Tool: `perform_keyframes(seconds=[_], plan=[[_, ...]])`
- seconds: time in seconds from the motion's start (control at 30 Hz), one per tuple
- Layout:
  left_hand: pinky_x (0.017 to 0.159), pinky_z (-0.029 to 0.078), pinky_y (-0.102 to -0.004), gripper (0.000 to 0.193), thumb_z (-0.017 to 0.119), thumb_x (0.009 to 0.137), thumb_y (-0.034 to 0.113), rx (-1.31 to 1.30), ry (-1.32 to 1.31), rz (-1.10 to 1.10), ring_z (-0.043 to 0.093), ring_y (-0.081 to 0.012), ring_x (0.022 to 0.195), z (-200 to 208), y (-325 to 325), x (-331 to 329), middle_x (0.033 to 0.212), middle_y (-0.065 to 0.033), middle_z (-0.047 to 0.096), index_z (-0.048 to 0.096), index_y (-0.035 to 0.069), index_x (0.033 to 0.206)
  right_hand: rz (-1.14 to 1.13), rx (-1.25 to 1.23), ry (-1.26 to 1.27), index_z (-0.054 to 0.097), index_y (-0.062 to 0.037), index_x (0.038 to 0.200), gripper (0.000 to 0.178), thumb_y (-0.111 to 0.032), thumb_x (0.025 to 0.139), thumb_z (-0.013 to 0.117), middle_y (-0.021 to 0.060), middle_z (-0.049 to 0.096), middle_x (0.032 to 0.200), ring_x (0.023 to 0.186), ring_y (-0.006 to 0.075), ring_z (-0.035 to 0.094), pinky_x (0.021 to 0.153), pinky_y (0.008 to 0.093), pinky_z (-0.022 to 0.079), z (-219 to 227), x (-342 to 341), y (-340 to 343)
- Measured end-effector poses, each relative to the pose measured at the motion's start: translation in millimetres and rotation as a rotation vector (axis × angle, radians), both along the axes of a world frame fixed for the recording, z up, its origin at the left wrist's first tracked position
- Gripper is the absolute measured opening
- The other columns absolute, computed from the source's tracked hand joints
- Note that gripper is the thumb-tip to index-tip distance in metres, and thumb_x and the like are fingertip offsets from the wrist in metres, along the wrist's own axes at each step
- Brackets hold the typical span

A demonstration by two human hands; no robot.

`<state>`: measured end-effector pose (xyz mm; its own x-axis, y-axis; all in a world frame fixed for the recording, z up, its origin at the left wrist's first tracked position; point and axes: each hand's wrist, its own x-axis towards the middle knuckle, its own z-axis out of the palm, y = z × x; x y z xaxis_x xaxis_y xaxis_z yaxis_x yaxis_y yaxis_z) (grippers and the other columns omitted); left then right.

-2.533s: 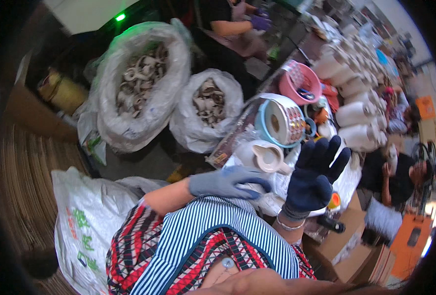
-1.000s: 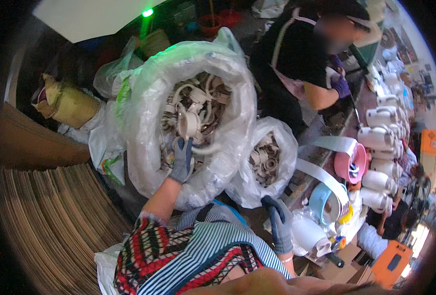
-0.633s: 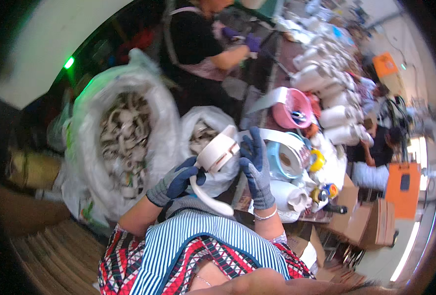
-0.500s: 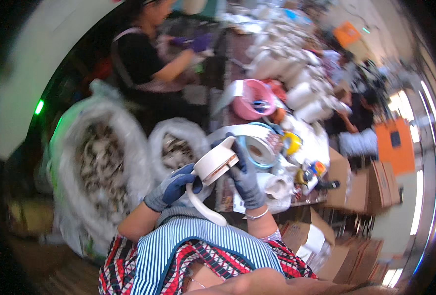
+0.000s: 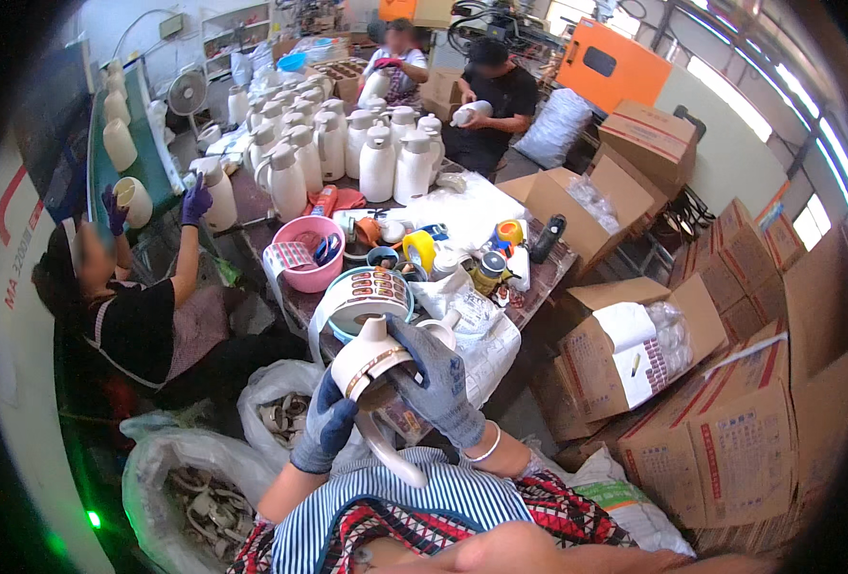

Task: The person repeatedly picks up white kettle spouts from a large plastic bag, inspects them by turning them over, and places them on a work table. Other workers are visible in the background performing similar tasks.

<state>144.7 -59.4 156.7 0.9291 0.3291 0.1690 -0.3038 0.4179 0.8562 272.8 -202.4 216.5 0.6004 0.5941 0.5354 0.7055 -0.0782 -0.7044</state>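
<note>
Between my hands is a white plastic jug top (image 5: pixel 371 356) with a pouring spout and a long curved handle that hangs toward my striped apron. A brownish band runs round its edge. My left hand (image 5: pixel 324 427), in a blue-grey glove, grips its left side. Similarly gloved, my right hand (image 5: pixel 440 385) wraps its right side, fingers over the rim near the spout. Just beyond lies a roll of printed labels (image 5: pixel 371 295) on a light-blue basin (image 5: pixel 340 334). Beside that stands a pink basin (image 5: pixel 323 279) holding a label sheet and small items.
Many white jugs (image 5: pixel 376 167) stand on the table. Bags of plastic scraps (image 5: pixel 199 497) sit at my left, and cartons (image 5: pixel 730 450) are stacked at right. One co-worker with purple gloves (image 5: pixel 194 199) works by a green conveyor (image 5: pixel 146 115); two others are across the table.
My view has swung, bringing the far table and conveyor into sight. The jug top has turned in my hands, its spout now pointing away from me. Both hands still hold it.
</note>
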Motion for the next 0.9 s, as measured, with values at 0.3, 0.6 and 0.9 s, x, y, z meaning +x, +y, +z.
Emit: perform_keyframes(seconds=[0.3, 0.6, 0.9], plan=[[0.104, 0.045, -0.0382, 0.071, 0.063, 0.091, 0.043, -0.255, 0.029, -0.087, 0.057, -0.0246, 0.12, -17.1, -10.3, -1.1, 0.132, -0.0148, 0.056, 0.041, -0.002, 0.14, 0.145, 0.13, 0.187, 0.052, -0.0015, 0.136, 0.062, -0.009, 0.079, 0.075, 0.0156, 0.061, 0.125, 0.111, 0.0281, 0.062, 0.094, 0.0389, 0.049, 10.0, -12.5, -27.9], [0.105, 0.044, -0.0358, 0.043, 0.049, 0.102, 0.028, 0.121, 0.091, 0.07, 0.055, -0.019, 0.12, -15.4, -18.6, -15.8, 0.132, -0.0114, 0.057, 0.048, 0.001, 0.136, 0.207, 0.095, 0.13, 0.054, 0.0004, 0.133, 0.053, -0.007, 0.084, 0.071, 0.0172, 0.06, 0.129, 0.117, 0.0268, 0.06, 0.099, 0.0373, 0.048, -6.1, -6.9, -47.6], [0.107, 0.042, -0.0349, 0.04, 0.047, 0.102, 0.021, -0.019, 0.077, 0.057, 0.054, -0.0195, 0.122, -25.0, -18.4, -13.8, 0.132, -0.0108, 0.056, 0.048, 0.0, 0.136, 0.168, 0.044, 0.043, 0.055, -0.0002, 0.132, 0.049, -0.011, 0.086, 0.068, 0.018, 0.062, 0.127, 0.116, 0.0308, 0.061, 0.1, 0.0392, 0.048, -5.5, -1.1, -45.1]])
